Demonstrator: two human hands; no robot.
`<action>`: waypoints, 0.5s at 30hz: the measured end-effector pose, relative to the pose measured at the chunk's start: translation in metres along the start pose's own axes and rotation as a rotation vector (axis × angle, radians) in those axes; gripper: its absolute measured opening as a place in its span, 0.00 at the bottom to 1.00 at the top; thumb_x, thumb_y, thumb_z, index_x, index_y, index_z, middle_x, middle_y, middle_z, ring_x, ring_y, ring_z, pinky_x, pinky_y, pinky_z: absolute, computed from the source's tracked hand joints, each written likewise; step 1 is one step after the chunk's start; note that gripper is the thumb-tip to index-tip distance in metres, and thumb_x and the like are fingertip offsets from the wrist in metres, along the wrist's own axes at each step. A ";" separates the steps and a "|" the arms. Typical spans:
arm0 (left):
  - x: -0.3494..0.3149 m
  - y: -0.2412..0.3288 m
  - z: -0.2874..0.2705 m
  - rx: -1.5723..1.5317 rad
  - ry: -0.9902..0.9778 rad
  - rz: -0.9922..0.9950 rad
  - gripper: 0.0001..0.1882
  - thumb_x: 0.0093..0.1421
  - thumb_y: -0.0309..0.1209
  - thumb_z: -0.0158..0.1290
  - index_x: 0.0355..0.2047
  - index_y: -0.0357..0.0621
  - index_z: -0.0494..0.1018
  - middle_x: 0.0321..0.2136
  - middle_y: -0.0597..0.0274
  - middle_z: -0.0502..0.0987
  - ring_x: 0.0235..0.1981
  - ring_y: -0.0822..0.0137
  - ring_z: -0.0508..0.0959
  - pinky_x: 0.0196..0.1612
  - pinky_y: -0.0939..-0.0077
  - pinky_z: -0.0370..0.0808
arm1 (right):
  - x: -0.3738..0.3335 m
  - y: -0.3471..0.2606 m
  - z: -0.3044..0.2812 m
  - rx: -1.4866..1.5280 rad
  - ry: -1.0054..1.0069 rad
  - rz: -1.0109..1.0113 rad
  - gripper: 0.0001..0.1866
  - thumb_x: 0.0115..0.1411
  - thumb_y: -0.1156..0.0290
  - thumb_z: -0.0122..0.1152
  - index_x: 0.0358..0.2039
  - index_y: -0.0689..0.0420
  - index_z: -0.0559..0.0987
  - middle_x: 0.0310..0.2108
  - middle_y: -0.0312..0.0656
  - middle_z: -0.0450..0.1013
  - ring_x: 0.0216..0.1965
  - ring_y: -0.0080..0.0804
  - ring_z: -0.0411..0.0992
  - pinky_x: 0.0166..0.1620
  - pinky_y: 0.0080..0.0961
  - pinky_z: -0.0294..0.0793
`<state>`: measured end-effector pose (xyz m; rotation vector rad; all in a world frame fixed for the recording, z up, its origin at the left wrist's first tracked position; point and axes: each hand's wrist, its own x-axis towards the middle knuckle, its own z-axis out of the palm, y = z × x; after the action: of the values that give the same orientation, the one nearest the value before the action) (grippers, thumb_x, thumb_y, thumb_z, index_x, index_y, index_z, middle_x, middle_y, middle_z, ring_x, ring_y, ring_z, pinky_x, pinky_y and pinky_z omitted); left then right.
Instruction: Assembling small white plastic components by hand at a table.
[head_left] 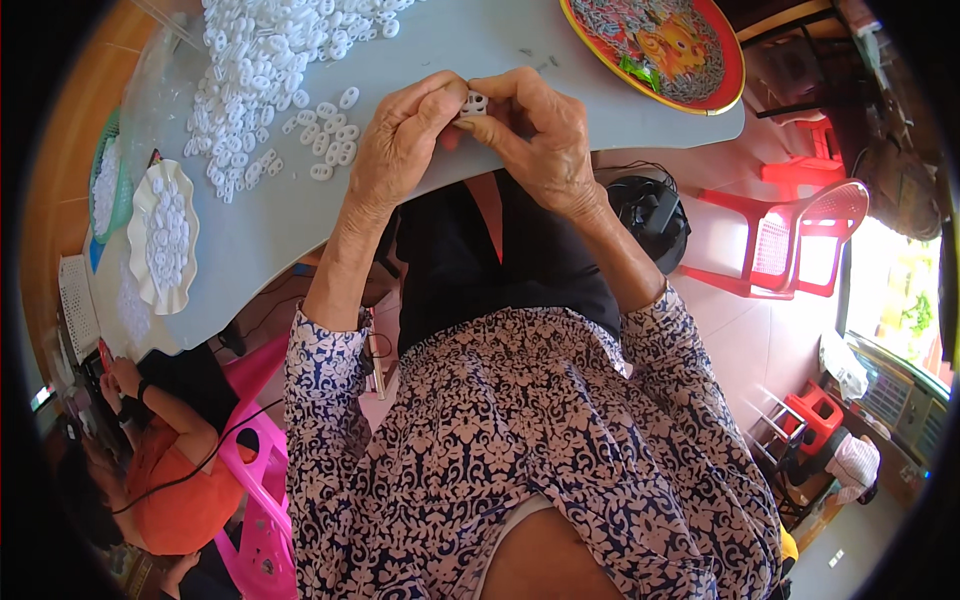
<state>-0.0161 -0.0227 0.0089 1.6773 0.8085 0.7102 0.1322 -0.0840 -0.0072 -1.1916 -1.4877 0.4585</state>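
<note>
Above the near edge of the grey table (270, 235), both my hands meet at a small white oval plastic piece (477, 103) with holes in it. My left hand (393, 145) has its thumb and fingers closed at the piece's left end. From the other side, my right hand (545, 140) pinches it between thumb and index finger. Fingers cover part of the piece. Left of my hands lie loose white pieces (328, 133) of the same kind, beside a large heap (270, 65). A round red-and-yellow tray (733, 75) at the far right holds many small metal parts (615, 25).
A wavy cream dish (140, 245) and a green basket (106, 215), both with white pieces, stand at the table's left. Another person (185, 490) in orange sits by a pink chair (265, 500) at lower left. Red plastic chairs (775, 240) stand at right.
</note>
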 end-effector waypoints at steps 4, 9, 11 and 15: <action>-0.001 -0.002 -0.001 -0.013 -0.018 0.031 0.18 0.63 0.42 0.41 0.26 0.40 0.66 0.17 0.67 0.62 0.21 0.75 0.61 0.27 0.79 0.61 | 0.000 0.000 0.001 0.006 0.004 0.002 0.11 0.48 0.79 0.65 0.31 0.62 0.73 0.17 0.38 0.69 0.18 0.23 0.69 0.23 0.20 0.67; -0.001 0.001 -0.002 -0.004 -0.030 0.019 0.19 0.63 0.43 0.41 0.25 0.40 0.66 0.17 0.68 0.62 0.22 0.76 0.61 0.27 0.79 0.60 | 0.000 -0.002 0.002 0.041 0.023 -0.051 0.10 0.49 0.80 0.64 0.31 0.63 0.72 0.19 0.40 0.72 0.20 0.27 0.72 0.24 0.21 0.69; 0.000 0.000 -0.002 -0.007 -0.047 0.010 0.19 0.63 0.43 0.40 0.25 0.40 0.66 0.17 0.68 0.62 0.22 0.76 0.61 0.27 0.79 0.60 | 0.000 0.000 0.002 0.025 0.026 -0.059 0.10 0.49 0.80 0.64 0.31 0.63 0.72 0.19 0.41 0.72 0.20 0.26 0.72 0.24 0.21 0.69; 0.000 -0.008 0.002 -0.114 -0.020 -0.045 0.19 0.62 0.44 0.40 0.25 0.41 0.66 0.18 0.69 0.62 0.22 0.76 0.61 0.28 0.79 0.60 | -0.001 0.004 0.005 0.034 0.052 -0.086 0.11 0.48 0.79 0.66 0.31 0.62 0.73 0.18 0.40 0.71 0.19 0.25 0.71 0.23 0.21 0.69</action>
<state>-0.0158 -0.0223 0.0010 1.5571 0.7747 0.6943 0.1296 -0.0818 -0.0125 -1.1001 -1.4744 0.3903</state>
